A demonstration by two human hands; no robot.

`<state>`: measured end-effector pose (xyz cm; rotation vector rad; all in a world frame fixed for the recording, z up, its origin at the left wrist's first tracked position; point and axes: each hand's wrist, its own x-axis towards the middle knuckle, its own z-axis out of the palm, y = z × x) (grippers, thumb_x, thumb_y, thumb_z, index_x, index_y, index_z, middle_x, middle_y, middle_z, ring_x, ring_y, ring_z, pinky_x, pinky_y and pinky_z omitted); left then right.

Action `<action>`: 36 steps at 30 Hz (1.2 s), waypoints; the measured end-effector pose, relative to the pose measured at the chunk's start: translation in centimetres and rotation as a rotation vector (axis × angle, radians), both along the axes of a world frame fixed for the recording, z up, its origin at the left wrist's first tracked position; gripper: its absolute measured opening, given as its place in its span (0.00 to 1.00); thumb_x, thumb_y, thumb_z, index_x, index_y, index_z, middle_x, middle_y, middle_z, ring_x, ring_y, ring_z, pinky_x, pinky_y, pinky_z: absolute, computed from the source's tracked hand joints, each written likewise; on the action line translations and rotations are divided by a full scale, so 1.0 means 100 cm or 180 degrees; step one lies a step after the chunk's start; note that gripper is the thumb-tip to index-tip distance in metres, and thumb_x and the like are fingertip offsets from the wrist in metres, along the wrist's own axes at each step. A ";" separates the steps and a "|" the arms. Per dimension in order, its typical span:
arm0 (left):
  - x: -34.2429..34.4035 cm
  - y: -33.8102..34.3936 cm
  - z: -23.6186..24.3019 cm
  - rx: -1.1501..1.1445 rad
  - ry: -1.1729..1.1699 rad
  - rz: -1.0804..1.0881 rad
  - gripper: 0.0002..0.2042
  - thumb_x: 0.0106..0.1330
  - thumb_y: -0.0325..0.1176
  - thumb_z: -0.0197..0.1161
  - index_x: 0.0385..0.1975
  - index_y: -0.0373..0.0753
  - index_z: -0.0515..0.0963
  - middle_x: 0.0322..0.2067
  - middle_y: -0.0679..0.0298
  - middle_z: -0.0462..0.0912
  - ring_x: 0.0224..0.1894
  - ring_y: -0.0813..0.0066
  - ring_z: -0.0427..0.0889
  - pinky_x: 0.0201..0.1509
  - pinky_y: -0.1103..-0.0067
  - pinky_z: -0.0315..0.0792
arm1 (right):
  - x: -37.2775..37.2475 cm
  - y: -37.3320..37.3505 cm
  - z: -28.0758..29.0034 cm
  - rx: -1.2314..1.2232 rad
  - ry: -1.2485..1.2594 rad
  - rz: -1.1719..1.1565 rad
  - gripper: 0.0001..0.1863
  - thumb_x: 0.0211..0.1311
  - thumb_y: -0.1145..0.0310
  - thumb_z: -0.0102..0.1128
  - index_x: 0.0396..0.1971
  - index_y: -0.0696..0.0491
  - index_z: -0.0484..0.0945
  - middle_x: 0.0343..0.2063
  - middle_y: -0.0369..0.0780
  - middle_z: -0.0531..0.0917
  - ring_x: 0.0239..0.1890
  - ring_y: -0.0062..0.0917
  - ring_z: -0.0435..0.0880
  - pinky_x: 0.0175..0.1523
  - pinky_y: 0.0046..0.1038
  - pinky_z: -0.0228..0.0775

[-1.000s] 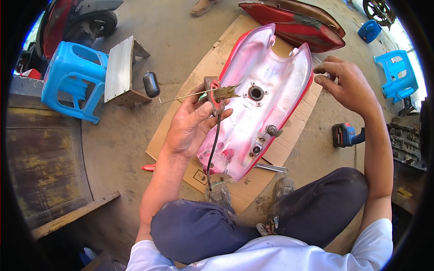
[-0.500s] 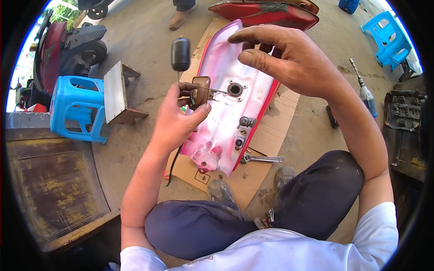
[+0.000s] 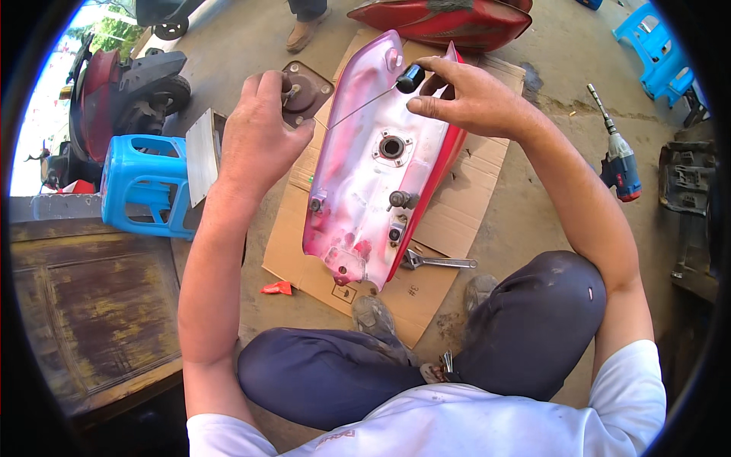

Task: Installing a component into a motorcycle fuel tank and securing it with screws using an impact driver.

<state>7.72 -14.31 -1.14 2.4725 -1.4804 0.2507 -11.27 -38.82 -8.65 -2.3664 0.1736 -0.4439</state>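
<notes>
L hand (image 3: 263, 129) clamped on brown metal plate (image 3: 314, 93), thumb + fingers on its L/lower edge, corner holes showing. R hand (image 3: 480, 99) has thumb & fingers apart, w/ black float (image 3: 411, 78) at the gap; can't tell if it's actually pinched or just brushed. Thin wire (image 3: 365, 105) runs btwn the two, its long axis slanting up-R from nr L thumb to float; where it meets plate is hidden, prob. behind L fingers. So plate end = L hand, float end = R hand, whole unit held up over the far-L part of the tank (image 3: 354, 171). Tank lies underside-up in front of the person, pale pink/white inside w/ red flank, long axis running away & slightly R. Its round hole (image 3: 391, 147) sits below and a bit L of R thumb, so R hand is nearer it; plate is well off to the hole's upper L. Tank rests on cardboard (image 3: 457, 221); adj. wrench (image 3: 445, 263) just beside tank's near R edge, red scrap (image 3: 276, 288) nr cardboard's L edge. Further out: drill (image 3: 623, 171) on floor to R, blue stool (image 3: 145, 183) to L, another red tank-shaped part (image 3: 449, 27) at far end, other person's shoe (image 3: 299, 36) top.
</notes>
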 end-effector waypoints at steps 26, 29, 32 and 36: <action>0.002 0.033 -0.012 -0.0560 0.1677 -0.0190 0.20 0.62 0.30 0.78 0.49 0.32 0.76 0.51 0.59 0.84 0.49 0.75 0.82 0.52 0.77 0.78 | 0.033 0.023 0.047 0.0680 -0.1014 -0.0354 0.21 0.71 0.56 0.64 0.52 0.58 0.87 0.36 0.44 0.90 0.38 0.27 0.88 0.46 0.30 0.78; -0.003 0.033 -0.012 -0.0557 0.1398 -0.0021 0.21 0.59 0.31 0.80 0.48 0.32 0.77 0.51 0.59 0.84 0.55 0.70 0.81 0.63 0.74 0.73 | 0.022 0.009 0.027 0.0570 -0.0468 -0.0638 0.22 0.74 0.57 0.61 0.56 0.59 0.84 0.40 0.43 0.89 0.41 0.28 0.87 0.48 0.32 0.79; -0.011 0.032 -0.010 -0.0499 0.1111 -0.0083 0.22 0.58 0.31 0.80 0.48 0.31 0.78 0.51 0.57 0.85 0.55 0.70 0.82 0.63 0.73 0.74 | 0.023 0.011 0.014 0.0575 -0.0188 -0.0601 0.23 0.81 0.57 0.58 0.62 0.58 0.80 0.47 0.39 0.87 0.45 0.23 0.86 0.52 0.31 0.80; -0.010 0.034 -0.016 -0.0520 0.1003 -0.0164 0.22 0.58 0.33 0.80 0.48 0.30 0.79 0.49 0.56 0.85 0.53 0.68 0.83 0.62 0.71 0.74 | 0.024 0.021 0.019 0.2131 -0.0054 -0.0724 0.25 0.81 0.55 0.60 0.63 0.61 0.79 0.52 0.41 0.87 0.49 0.22 0.86 0.55 0.25 0.80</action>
